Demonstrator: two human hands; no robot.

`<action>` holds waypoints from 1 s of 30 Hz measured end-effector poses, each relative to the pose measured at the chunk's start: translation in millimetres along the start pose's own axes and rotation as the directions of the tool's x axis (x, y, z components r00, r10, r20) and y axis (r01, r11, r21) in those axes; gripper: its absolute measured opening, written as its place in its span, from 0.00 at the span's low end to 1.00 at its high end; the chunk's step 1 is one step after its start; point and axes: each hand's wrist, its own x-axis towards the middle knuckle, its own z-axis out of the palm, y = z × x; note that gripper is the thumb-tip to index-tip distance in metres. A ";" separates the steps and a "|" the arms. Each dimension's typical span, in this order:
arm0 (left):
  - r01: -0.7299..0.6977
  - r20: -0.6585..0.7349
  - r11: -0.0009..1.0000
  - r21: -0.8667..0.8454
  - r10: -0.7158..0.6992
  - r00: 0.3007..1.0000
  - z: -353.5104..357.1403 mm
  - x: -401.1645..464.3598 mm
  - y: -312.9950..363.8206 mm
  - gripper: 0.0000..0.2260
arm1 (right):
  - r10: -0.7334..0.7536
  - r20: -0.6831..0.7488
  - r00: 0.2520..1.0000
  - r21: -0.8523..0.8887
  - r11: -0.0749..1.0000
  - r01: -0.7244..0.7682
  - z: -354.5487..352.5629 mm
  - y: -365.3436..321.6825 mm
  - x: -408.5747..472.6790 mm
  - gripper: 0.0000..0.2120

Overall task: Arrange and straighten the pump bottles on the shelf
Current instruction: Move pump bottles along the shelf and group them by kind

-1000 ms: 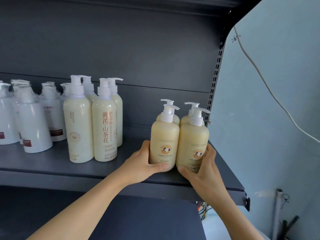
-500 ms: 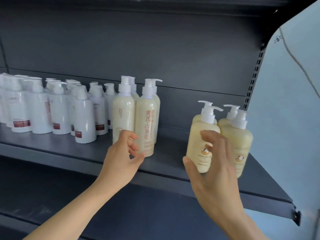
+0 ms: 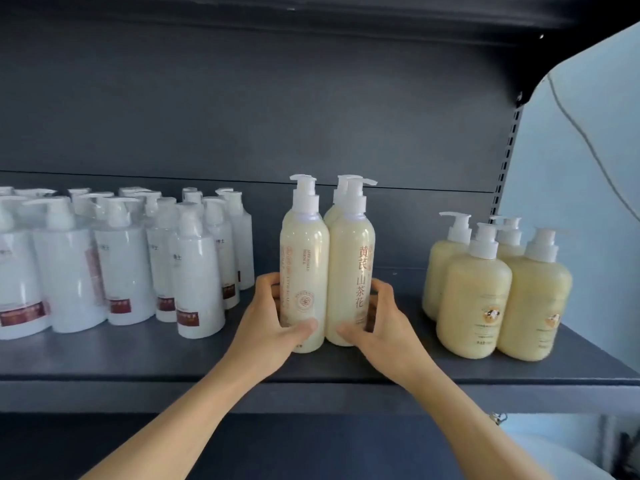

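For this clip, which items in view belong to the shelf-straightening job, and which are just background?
Part of the job:
- tall cream bottles, gripped by the left hand and right hand
- white bottles
- squat yellow bottles
- shelf

Background:
- cable on the pale wall
- slotted upright

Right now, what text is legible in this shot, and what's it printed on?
"黄芪·山茶花", vertical orange print: front right tall cream bottle, held by the right hand.
Front left tall cream bottle, held by the left hand: vertical Latin lettering, too blurred to read.
White bottles: dark red labels and small characters, unreadable.
Yellow bottles: round emblem and fine print, too small to read.
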 end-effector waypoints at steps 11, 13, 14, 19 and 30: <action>-0.019 -0.068 0.995 0.102 0.026 0.997 13.1 10.3 -4.8 0.36 | 0.051 -0.252 0.966 -0.116 0.990 -0.082 20.6 -4.2 -1.9 0.31; -0.013 -0.080 0.994 0.110 0.022 0.997 15.6 9.5 -4.6 0.37 | 0.049 -0.297 0.954 -0.139 0.986 -0.094 21.7 -1.4 -3.7 0.31; -0.014 -0.064 0.995 0.095 0.020 0.998 15.9 9.5 -6.2 0.37 | 0.050 -0.314 0.948 -0.147 0.984 -0.101 21.2 0.1 -5.0 0.30; -0.007 0.017 1.000 -0.001 0.007 1.000 12.5 7.3 -11.1 0.30 | 0.039 -0.337 0.941 -0.185 0.977 -0.107 12.1 5.6 -10.9 0.27; 0.009 -0.010 0.994 0.108 -0.008 1.000 24.9 7.3 -0.7 0.31 | -0.012 -0.341 0.940 -0.200 0.978 -0.060 -0.2 14.4 -14.8 0.26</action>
